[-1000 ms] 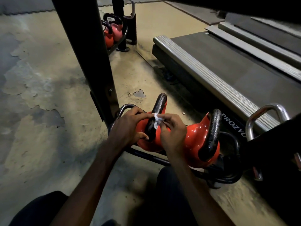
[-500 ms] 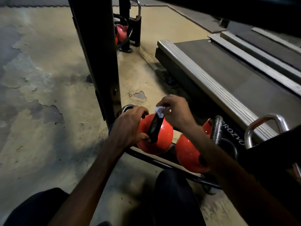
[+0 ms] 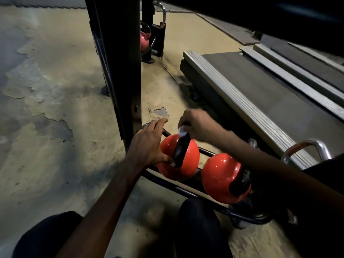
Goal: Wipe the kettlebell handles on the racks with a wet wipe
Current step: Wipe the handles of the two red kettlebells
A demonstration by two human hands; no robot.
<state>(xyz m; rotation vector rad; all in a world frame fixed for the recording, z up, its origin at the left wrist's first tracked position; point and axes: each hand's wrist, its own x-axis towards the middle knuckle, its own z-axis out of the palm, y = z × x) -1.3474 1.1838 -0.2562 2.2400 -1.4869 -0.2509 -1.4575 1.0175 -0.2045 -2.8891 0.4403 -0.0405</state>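
Observation:
Two red kettlebells with black handles sit on a low black rack (image 3: 186, 190). My left hand (image 3: 149, 144) grips the left kettlebell (image 3: 189, 159), its thumb at the near end of the black handle (image 3: 181, 149). My right hand (image 3: 197, 123) pinches a small white wet wipe (image 3: 182, 131) against the far top end of that handle. The right kettlebell (image 3: 219, 177) lies beside it, untouched, its handle partly hidden under my right forearm.
A black upright post (image 3: 119, 62) stands just left of the rack. A treadmill deck (image 3: 251, 94) runs along the right. A chrome handle (image 3: 305, 146) sticks up at right. Another rack with a pink kettlebell (image 3: 144, 40) stands farther back. My knees are below.
My right hand slid the wipe from the middle of the handle up to its far end. The camera rose, so the kettlebells now appear more from above.

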